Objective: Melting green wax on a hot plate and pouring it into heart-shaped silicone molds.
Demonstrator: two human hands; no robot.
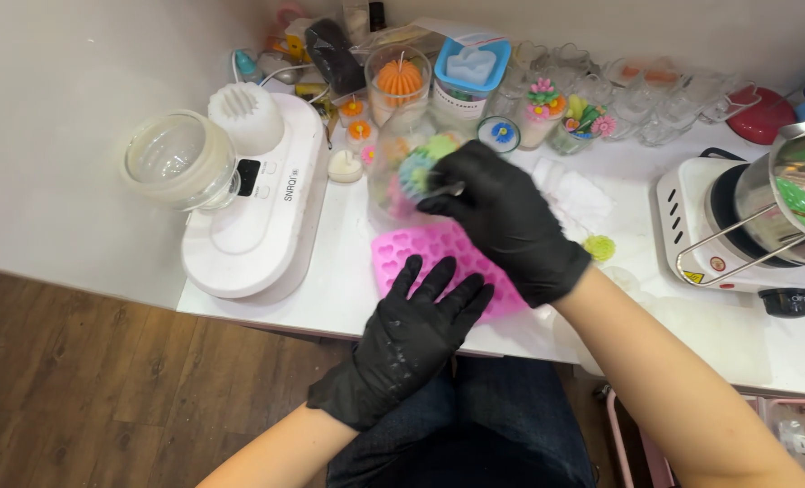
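Below, white table (pixel 348 298) over wood floor; right hand (pixel 502 217) grip clamped on glass jar (pixel 402 163) (left hand (pixel 402 348) splayed).

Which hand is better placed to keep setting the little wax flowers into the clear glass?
Probably the right hand: it already grips the clear glass. The left hand rests on the pink mould.

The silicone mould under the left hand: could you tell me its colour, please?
Pink, with heart-shaped cavities; the silicone mould shows best in the head view.

Both hands wear matt black rubbery gloves, left (pixel 402 348) and right (pixel 502 217). The pink mould (pixel 421 248) looks like soft matt silicone. The jar (pixel 398 167) is clear glossy glass; the pot (pixel 795 194) at the desk's right edge is shiny metal.
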